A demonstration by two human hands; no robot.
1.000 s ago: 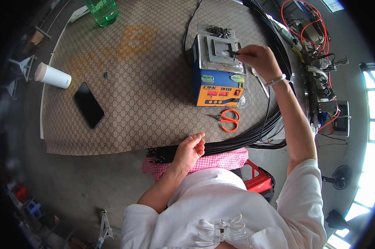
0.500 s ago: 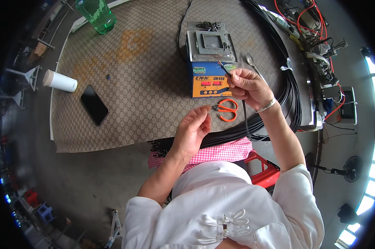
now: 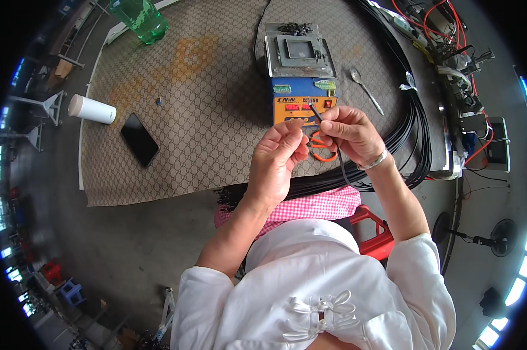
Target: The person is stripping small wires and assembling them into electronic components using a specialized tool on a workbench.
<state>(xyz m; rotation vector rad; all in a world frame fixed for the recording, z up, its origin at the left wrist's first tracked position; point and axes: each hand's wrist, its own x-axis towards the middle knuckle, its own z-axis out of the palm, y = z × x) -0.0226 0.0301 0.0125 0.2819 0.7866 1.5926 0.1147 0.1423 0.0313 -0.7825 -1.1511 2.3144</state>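
In front of the solder pot, my right hand (image 3: pixel 352 135) pinches a black cable (image 3: pixel 341 165) near its end. The short end points up and left past my fingertips, and the rest hangs down toward the coil. Close beside it on the left, my left hand (image 3: pixel 275 156) has thumb and forefinger pressed together; whatever is between them, if anything, is too small to make out. Orange-handled snips (image 3: pixel 324 156) lie on the table behind my fingers, partly hidden. The solder pot (image 3: pixel 301 88), a blue and orange box with a red display, carries a metal tray on top.
A large coil of black cable (image 3: pixel 418 140) curves round the table's right and front. A spoon (image 3: pixel 365 90) lies right of the pot. To the left are a phone (image 3: pixel 140 140), a white cup (image 3: pixel 92 109) and a green bottle (image 3: pixel 142 23). A red stool (image 3: pixel 375 239) stands below.
Both hands have come closer together, my left hand rising and moving right. The cable end in my right hand has dropped lower, in front of the pot's display. The view has shifted slightly.
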